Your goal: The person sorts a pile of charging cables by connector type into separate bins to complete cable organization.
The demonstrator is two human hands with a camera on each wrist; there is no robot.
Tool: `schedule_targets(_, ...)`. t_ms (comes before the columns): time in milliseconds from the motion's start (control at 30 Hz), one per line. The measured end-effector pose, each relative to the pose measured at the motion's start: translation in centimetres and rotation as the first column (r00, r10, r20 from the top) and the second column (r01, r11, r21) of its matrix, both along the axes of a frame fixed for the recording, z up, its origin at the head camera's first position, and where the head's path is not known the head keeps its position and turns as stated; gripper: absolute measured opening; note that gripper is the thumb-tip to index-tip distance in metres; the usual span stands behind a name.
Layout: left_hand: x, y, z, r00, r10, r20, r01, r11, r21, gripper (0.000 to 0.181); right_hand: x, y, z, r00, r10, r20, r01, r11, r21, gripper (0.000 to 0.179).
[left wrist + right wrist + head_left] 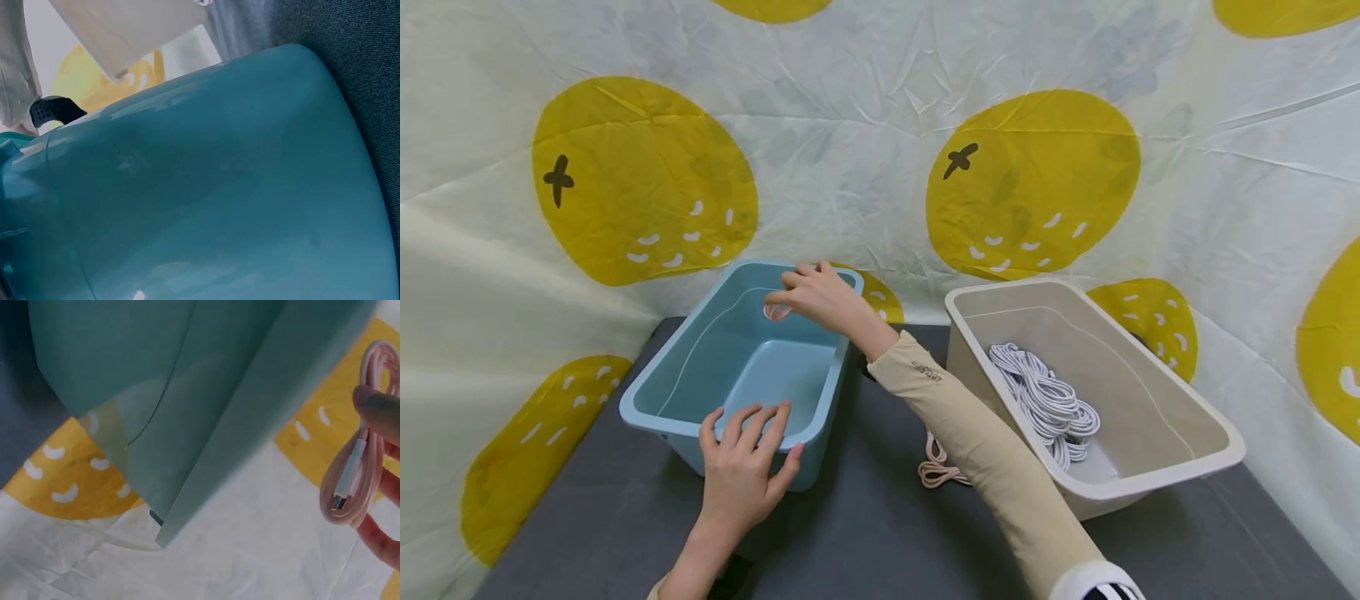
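Observation:
My right hand (820, 296) pinches a bundled pink USB cable (373, 472) between thumb and fingers, high over the far right part of the blue bin (782, 367). A white plug with a metal tip shows along the loops in the right wrist view. My left hand (741, 462) lies at the bin's near rim, fingers spread over the edge and thumb out to the right. The bin's inside floor is bare. In the left wrist view the bin's outer wall (219, 169) fills most of the picture, and the left hand does not show there.
A beige bin (1120, 367) stands to the right, with several coiled white cables (1048, 408) inside. Between the bins, a pink cable bundle (940, 471) lies on the dark table (865, 533), partly behind my right sleeve. A fruit-patterned cloth (850, 183) hangs behind.

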State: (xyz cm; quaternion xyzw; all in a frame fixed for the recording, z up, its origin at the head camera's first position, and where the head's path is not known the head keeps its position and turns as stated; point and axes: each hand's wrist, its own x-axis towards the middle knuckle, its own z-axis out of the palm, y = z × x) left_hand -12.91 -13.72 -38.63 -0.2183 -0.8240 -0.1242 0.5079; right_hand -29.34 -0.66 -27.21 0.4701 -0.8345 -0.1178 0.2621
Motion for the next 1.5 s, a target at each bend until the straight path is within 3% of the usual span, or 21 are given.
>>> schedule_targets(233,-0.1,0.0,0.0,1.000,-0.003,-0.006,0.003,1.000,-0.002,0.048,-0.2,-0.6,0.3,0.995,0.019,-0.097,-0.019,1.000,-0.003,0.039)
schedule_targets(500,-0.1,0.0,0.0,1.000,0.004,-0.004,-0.004,1.000,0.003,0.048,0.1,0.3,0.6,1.000,0.007,-0.006,-0.008,0.999,-0.041,0.034)
schedule_targets(667,0.0,0.0,-0.1,1.000,0.003,0.002,-0.003,1.000,0.002,0.049,0.4,1.1,0.6,1.000,0.022,0.018,-0.020,0.993,-0.114,0.032)
schedule_targets(800,0.0,0.1,-0.2,1.000,0.000,0.004,0.000,1.000,0.004,0.048,1.0,2.0,0.6,0.998,0.015,0.063,-0.001,0.977,-0.212,0.029)
schedule_targets(1067,0.1,0.1,-0.1,1.000,0.000,0.003,0.000,1.000,0.006,0.048,2.2,4.0,-0.3,0.978,-0.004,0.210,0.087,0.918,-0.387,0.026)
schedule_targets(1500,0.1,0.1,-0.1,1.000,0.000,0.007,0.000,1.000,0.005,0.049,5.0,7.0,-2.6,0.985,-0.038,0.167,0.116,0.865,-0.488,0.027)
